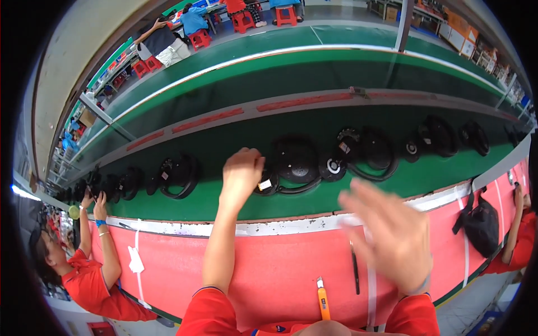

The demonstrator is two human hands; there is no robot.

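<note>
My left hand (244, 167) reaches over the green belt, its fingers curled down at the left edge of a black round part (267, 183) with a white and yellow label. What the fingertips grip is hidden. Beside it is a larger black domed device (297, 162) with a curved band along its lower side. My right hand (389, 232) hangs above the red table edge, blurred, fingers outspread and nothing in them. Beyond it lie a black disc (333, 167) with a white ring and another black device (376, 151) with a curved band.
More black devices (180, 175) line the green belt (216, 201). On the red tabletop (269, 263) lie an orange utility knife (323, 299), a dark pen-like stick (355, 269) and a white scrap (135, 260). A black bag (481, 224) is at right. Co-workers in red (92, 285) flank me.
</note>
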